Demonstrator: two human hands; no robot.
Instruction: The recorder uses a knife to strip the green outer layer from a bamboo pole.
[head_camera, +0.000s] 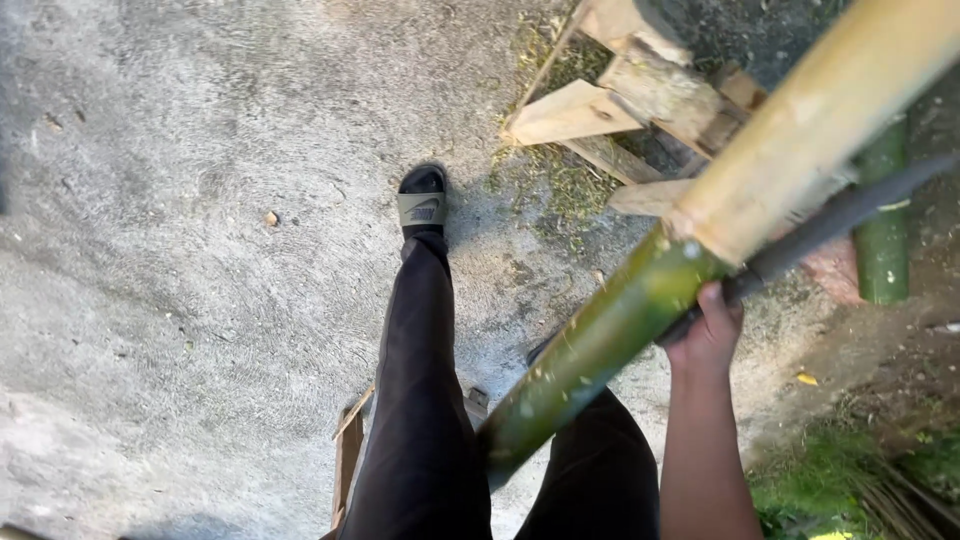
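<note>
Head view shows 1 right hand (708, 325) clenched on 1 dark blade (840, 215) beside 1 long bamboo pole (700, 240); 1 short green bamboo piece (884, 240) lies near 1 sandal (423, 205).

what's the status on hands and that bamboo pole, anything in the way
Right hand gripping dark blade beside bamboo pole. Left hand out of view. Pole slants across lap. Wooden scraps on concrete ahead.

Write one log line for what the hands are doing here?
right hand: grips dark blade handle beside bamboo pole | left hand: not in view | pole: slanted over legs, green low, yellow high | ground: concrete, wood scraps
</note>
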